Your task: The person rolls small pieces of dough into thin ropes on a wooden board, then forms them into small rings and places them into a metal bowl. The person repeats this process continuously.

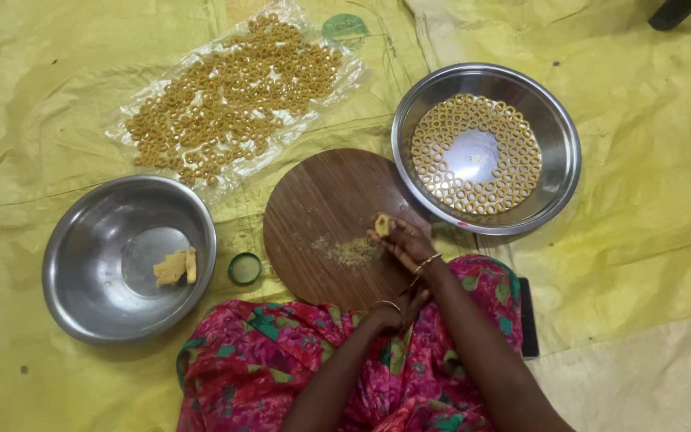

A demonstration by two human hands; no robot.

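My right hand point(406, 242) is over the right edge of a round wooden board point(317, 204), its fingers pinching a small lump of yellow dough point(381, 225). A patch of dough crumbs point(353, 252) lies on the board just left of that hand. My left hand point(393, 314) sits lower, by my lap, tucked under the right wrist, with its fingers mostly hidden. Both wrists wear thin bangles. To the right, a steel plate point(563, 152) holds several small dough rings point(441, 140) laid in circles around a bare middle.
At the left, a steel bowl point(65, 232) holds two dough pieces point(176, 266). A small green lid point(245, 268) lies between bowl and board. A clear plastic sheet with many browner rings point(233, 96) lies at the back. A dark flat object point(527, 316) is beside my knee. Yellow sheeting covers the floor.
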